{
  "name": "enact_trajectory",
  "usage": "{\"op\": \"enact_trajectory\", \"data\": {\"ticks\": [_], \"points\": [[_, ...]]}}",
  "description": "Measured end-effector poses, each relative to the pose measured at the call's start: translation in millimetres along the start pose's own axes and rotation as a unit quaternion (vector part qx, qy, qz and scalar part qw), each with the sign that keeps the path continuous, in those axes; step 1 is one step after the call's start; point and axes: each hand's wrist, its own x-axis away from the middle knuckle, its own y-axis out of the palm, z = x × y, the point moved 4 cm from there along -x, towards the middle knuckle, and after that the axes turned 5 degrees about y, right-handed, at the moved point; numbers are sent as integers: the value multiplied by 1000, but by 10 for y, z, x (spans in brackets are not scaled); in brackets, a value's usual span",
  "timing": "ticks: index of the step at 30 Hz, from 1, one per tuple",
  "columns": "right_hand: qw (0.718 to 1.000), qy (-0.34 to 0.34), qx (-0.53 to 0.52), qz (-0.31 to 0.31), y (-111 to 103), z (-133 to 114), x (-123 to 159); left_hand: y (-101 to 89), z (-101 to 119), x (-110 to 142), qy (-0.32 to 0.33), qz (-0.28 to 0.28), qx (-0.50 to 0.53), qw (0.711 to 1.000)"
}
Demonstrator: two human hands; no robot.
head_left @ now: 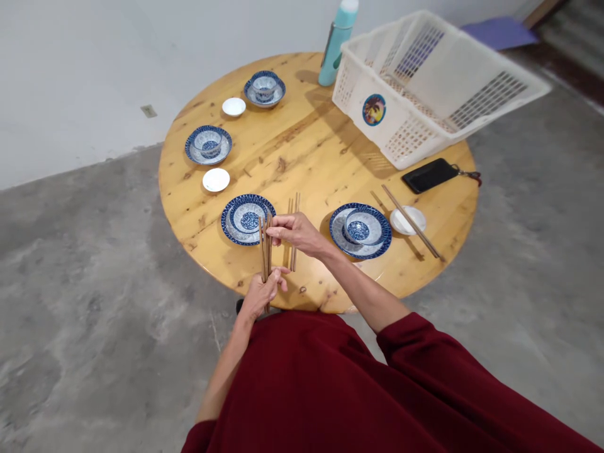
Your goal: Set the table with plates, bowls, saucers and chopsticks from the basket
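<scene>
- We are gripping the chopsticks (269, 253) low in our left hand (262, 294), fingers loosely curling, near the table's (311, 151) seven o'clock, leaving their tops reachable.
- With our right hand (299, 233), we are pinching those tops.
- At four o'clock, a white dish (400, 224) is propping another pair (410, 221).

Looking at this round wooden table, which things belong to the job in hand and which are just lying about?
Likely in the job:
slim brown chopsticks, in left hand and right hand
blue-and-white patterned round plates and bowls
small round white dishes

Probably lying about:
black rectangular phone
turquoise cylindrical bottle
white rectangular plastic basket, perhaps
</scene>
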Motion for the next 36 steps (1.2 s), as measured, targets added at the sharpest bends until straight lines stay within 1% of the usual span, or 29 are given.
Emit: {"op": "enact_trajectory", "data": {"ticks": [4,7,10,13,15,16,18,19,21,23,25,29,32,36], "points": [[1000,7,0,11,29,5,-7,-33,-33,28,17,15,15,1000],[1000,8,-6,20,34,-11,8,-98,-76,72,30,65,37,997],[999,-6,10,44,12,-105,47,-232,-157,105,40,150,45,987],[991,-68,84,84,8,-289,103,-470,-253,148,64,278,43,957],[974,-118,160,112,55,-393,139,-647,-308,205,80,360,37,929],[962,-143,197,124,98,-422,152,-726,-327,243,88,392,32,915],[940,-187,253,132,213,-423,170,-849,-349,324,105,436,25,894],[931,-208,270,129,278,-400,176,-887,-356,363,112,448,26,887],[918,-242,290,117,395,-330,183,-919,-379,433,118,461,37,879],[910,-260,304,109,472,-262,189,-903,-420,491,114,469,50,874],[904,-265,318,106,504,-221,197,-861,-475,535,104,471,60,874],[900,-259,332,112,495,-218,231,-810,-573,586,82,457,70,883],[897,-257,335,131,491,-240,266,-855,-582,588,74,444,69,890],[894,-261,330,153,524,-270,305,-987,-497,525,79,418,62,903]]}}
